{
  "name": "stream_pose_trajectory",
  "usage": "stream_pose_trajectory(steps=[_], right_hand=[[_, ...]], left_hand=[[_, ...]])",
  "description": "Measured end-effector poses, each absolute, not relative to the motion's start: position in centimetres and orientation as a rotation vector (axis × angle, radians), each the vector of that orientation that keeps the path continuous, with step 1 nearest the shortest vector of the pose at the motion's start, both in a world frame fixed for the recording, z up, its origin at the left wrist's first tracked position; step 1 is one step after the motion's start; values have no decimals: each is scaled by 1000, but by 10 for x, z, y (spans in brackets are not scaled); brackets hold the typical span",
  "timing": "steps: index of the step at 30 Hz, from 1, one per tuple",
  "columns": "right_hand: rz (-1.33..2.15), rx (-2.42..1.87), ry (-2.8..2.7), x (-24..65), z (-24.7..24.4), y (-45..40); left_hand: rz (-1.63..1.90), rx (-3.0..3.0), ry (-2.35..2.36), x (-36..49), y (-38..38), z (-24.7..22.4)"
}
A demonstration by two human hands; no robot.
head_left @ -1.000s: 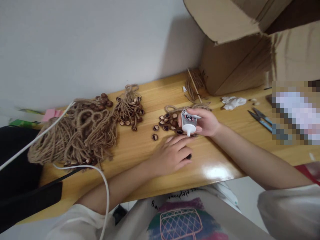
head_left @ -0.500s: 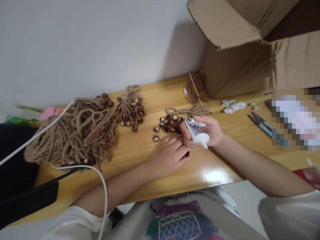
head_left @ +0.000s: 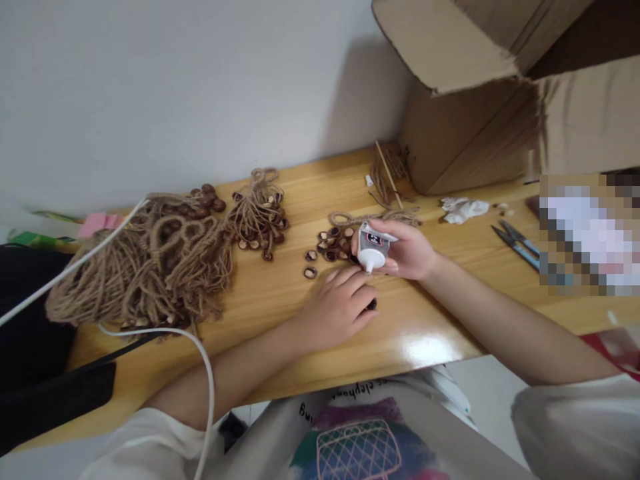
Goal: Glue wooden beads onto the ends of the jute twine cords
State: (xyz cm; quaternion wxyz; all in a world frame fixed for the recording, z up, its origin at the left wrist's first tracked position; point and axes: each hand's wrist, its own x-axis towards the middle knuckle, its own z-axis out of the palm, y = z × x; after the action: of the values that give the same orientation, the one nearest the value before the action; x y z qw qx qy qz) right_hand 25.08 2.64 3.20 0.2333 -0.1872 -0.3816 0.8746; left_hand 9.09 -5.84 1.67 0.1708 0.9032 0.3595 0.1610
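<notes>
In my right hand (head_left: 411, 251) is a white and grey squeeze tube (head_left: 373, 256), its narrow nozzle tilted downward. The nozzle points towards the fingers of my left hand (head_left: 334, 304), which are curled low over the table. A small dark round piece (head_left: 372, 305), which looks like a nut shell, shows between the left thumb and fingers; most of it is hidden. Just beyond the hands lies a cluster of brown nut shells (head_left: 330, 245) with pale insides. Two more, an upper shell (head_left: 311, 255) and a lower shell (head_left: 310, 273), lie apart to its left.
Bundles of brown twine (head_left: 190, 260) and a smaller twine bunch with shells (head_left: 260, 213) lie on the left. Behind my right hand is a twine braid (head_left: 395, 217). Crumpled tissue (head_left: 463, 209), scissors (head_left: 520, 243) and a cardboard box (head_left: 465, 133) are on the right. A white cable (head_left: 207, 360) crosses the left.
My right hand has moved left and slightly up with the tube, turning the nozzle from right-pointing to downward, closer to my left fingers. My left hand has hardly moved.
</notes>
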Motion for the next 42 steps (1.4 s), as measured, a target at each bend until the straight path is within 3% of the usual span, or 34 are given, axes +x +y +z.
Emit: stream_pose_trajectory(steps=[27,42], right_hand=[[2368,-540,-1146,249,31,25],[2044,-698,-1203,248,28,23]], left_hand=[[404,2557,1035,91,-59,18],[446,2537,987,90,-58,18]])
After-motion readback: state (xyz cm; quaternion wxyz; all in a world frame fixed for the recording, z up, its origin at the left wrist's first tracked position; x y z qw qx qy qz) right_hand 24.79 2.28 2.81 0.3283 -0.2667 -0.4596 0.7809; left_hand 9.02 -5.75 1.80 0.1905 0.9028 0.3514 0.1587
